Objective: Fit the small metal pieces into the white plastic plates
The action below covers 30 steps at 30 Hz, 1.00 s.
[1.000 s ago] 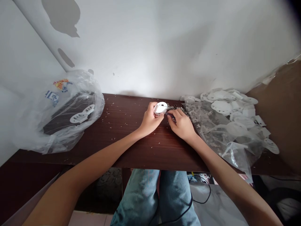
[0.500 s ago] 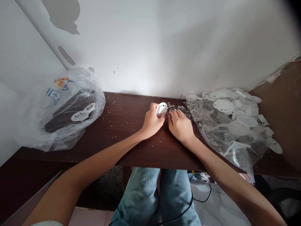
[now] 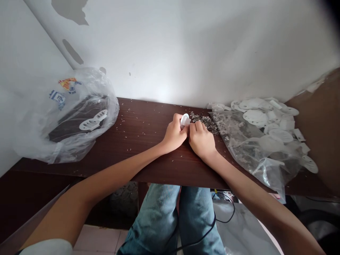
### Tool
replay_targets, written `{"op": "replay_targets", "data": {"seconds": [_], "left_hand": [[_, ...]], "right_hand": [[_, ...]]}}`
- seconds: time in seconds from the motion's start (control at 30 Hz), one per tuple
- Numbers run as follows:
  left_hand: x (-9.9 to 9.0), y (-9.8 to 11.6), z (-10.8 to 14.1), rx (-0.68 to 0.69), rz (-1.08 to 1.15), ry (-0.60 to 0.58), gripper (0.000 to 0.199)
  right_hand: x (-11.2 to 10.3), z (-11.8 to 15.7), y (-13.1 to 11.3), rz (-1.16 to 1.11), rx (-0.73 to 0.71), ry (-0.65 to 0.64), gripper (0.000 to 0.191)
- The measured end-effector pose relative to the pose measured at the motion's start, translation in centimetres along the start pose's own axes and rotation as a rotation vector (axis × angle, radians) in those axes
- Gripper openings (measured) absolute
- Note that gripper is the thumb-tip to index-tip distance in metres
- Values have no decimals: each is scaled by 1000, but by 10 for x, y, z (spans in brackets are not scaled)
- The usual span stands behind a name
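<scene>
Our left hand (image 3: 174,132) pinches a white disc (image 3: 185,120) between thumb and fingers, holding it up off the table (image 3: 148,124) at the middle, tilted so that its face shows narrow. Our right hand (image 3: 203,143) sits close beside it, fingers curled in; its fingertips are hidden, so we cannot tell whether it pinches anything. The two hands nearly meet in front of the disc.

Just beyond our right hand we see a loose pile of small greyish bits (image 3: 205,122). It runs right to the edge of a clear sheet (image 3: 247,156), where we see more bits, though we cannot tell whether they lie over or under it. Behind and to the right is a heap of white parts (image 3: 255,117), many of them round, some showing through the sheet, and past them stands a brown carton (image 3: 328,131).

On our left, well apart from our hands, a clear printed bag (image 3: 92,76) lies slumped, with two slotted pieces (image 3: 89,124) touching inside it. Pale slivers dot the wood in between. Below the table edge are our jeans (image 3: 162,216) and a black cord (image 3: 225,222)
</scene>
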<state>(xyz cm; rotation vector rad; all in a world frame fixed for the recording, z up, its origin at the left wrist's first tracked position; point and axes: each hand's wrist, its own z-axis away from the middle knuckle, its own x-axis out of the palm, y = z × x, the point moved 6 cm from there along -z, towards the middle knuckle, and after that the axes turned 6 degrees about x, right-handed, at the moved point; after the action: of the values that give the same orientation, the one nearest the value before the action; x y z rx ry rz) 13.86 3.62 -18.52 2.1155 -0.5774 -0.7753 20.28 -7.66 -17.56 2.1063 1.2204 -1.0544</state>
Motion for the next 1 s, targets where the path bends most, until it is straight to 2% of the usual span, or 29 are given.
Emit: {"op": "replay_targets", "data": {"seconds": [0.1,0.2,0.3,0.4,0.6,0.7,0.8,0.9,1.0], "left_hand": [[0,-7,-2,-26,57,27,23],[3,-18,-5,-139,224,42,26],[8,-25,-8,-325,492,36,32],[8,-23,-10,-455,650,13,33],[3,-26,-15,-485,717,32,36],[4,-29,-16,-499,727,26,38],[3,-28,-17,-499,736,48,38],[-2,-25,-19,-455,748,109,36],[-5,-24,-22,-421,758,157,34]], "right_hand": [[-1,-3,-3,-27,2,-7,27],[-6,-8,7,-110,83,-23,24],[-16,-14,31,-244,213,25,22],[-23,-19,62,-365,327,110,26],[-18,-25,110,-612,505,190,29],[-8,-27,124,-700,582,127,33],[4,-27,131,-759,622,-5,37],[13,-27,133,-729,619,-153,39],[16,-27,129,-648,557,-294,31]]}}
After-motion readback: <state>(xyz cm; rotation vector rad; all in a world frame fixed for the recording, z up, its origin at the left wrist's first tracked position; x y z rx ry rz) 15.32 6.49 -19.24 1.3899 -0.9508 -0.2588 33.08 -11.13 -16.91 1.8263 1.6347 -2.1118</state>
